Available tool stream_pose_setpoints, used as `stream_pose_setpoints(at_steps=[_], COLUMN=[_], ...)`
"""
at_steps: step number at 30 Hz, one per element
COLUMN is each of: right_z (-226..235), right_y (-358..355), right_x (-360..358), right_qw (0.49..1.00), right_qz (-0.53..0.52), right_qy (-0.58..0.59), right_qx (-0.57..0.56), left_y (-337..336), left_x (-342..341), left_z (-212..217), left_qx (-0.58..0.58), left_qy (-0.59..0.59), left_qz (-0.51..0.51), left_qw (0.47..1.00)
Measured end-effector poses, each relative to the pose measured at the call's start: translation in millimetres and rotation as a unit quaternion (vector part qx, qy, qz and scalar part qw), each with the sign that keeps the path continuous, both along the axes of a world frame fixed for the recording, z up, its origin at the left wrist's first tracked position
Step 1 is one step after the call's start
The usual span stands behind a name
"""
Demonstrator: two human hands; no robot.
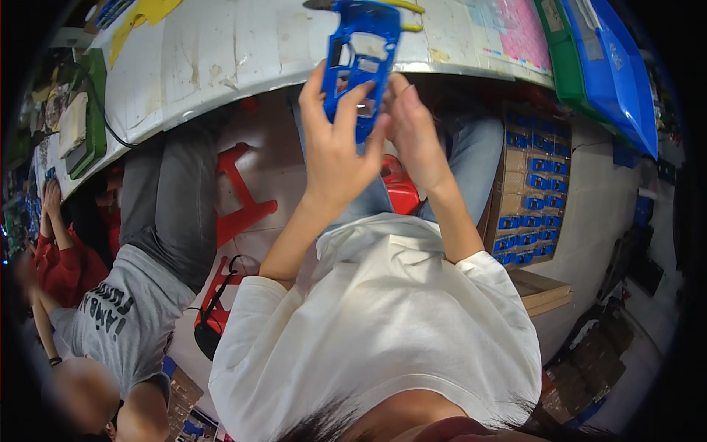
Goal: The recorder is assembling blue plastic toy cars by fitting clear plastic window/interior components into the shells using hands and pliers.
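Observation:
A blue plastic toy car body [361, 62] with window openings is held up over the near edge of the worktable. My left hand [335, 151] is closed around its lower left part, with fingers spread across the shell. Close against the car's right side, my right hand [417, 140] is raised with its fingers loosely stretched out. It is slightly blurred, and whether it touches the car I cannot tell. Behind the car lies a tool with yellow handles [409, 6], probably pliers, partly hidden by the shell.
The white worktable [243, 51] curves across the top. Blue and green bins [607, 70] stand at its right end. A cardboard tray [521, 193] with rows of blue toy cars is low on the right. Red stools [243, 195] and a person in grey [125, 309] are at left.

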State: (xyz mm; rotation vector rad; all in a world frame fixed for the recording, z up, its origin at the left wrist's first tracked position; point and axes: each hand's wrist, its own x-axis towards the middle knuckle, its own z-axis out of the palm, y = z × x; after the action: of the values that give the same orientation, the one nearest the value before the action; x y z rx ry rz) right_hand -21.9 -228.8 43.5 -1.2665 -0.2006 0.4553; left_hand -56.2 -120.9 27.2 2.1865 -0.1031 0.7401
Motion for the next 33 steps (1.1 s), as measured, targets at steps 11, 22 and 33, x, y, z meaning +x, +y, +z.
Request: stream_pose_setpoints(at_steps=[11,22,33], right_z=[-2.0,12.7,3.6], right_y=[2.7,-7.2,-32.4], right_x=[141.9,156.9,174.2], right_qw=[0.684,0.716,0.845], right_qz=[-0.033,0.078,-0.033], right_qy=[-0.505,-0.508,-0.321], right_qx=[-0.526,-0.472,-0.426], left_y=[100.1,119.5,117.8], left_x=[42.6,49.2,52.5], left_z=[-3.8,-11.6,-15.8], left_qx=[0.104,0.159,0.123], left_qy=[0.069,0.023,0.037], left_qz=[0.118,0.094,0.08], left_qw=[0.985,0.982,0.988])
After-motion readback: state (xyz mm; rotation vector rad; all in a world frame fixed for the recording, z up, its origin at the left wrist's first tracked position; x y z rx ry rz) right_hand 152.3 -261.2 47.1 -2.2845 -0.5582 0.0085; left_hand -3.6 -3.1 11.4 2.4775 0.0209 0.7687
